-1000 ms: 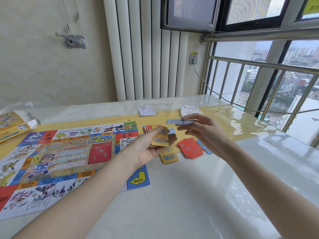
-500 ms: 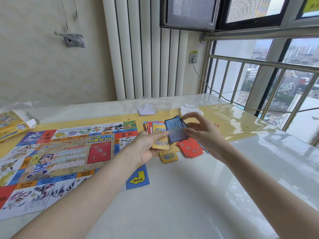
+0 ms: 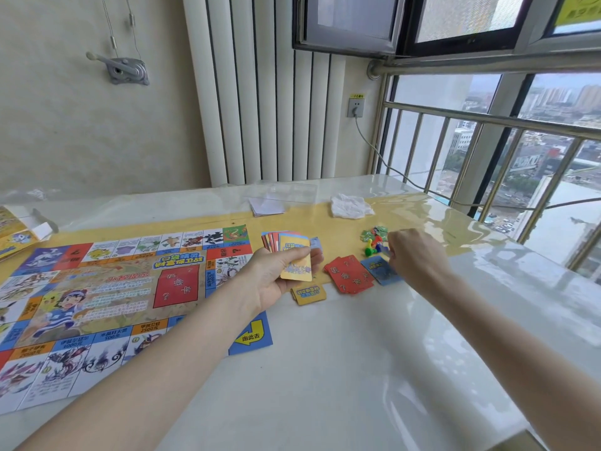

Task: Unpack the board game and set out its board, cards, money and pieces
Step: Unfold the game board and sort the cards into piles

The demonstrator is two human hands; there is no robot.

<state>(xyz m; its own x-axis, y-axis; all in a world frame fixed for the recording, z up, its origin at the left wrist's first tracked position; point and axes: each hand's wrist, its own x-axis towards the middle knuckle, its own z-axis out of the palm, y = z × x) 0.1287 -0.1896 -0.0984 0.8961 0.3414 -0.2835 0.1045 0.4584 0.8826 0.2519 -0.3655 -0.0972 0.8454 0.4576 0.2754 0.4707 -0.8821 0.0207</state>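
Head view: board [image 3: 107, 297] lies flat on the table [image 3: 341, 369], left of centre, already unfolded. L hand [image 3: 279, 276] grips a fanned deck [image 3: 289, 255] — thumb over the top yellow card, fingers curled under — prob. so cards can be dealt off one at a time. R hand [image 3: 414, 255] is over the blue pile [image 3: 380, 271], fingers curled down toward it; knuckles block the tips, so can't tell if it pinches a card or has let go. Piles sit just right of the board, sorted by colour: yellow pile [image 3: 309, 293] nearest, red pile [image 3: 349, 277] beside it, blue touching red's right edge. Pawns [image 3: 372, 244] and green bits lie loose behind the blue pile.

Containers: box [image 3: 14, 234] at far left edge w/ flap open — contents not visible. Clear wrapper [image 3: 283, 192] at the back, w/ white sheets [image 3: 266, 206] by it. Crumpled white bag [image 3: 351, 206] looks empty.
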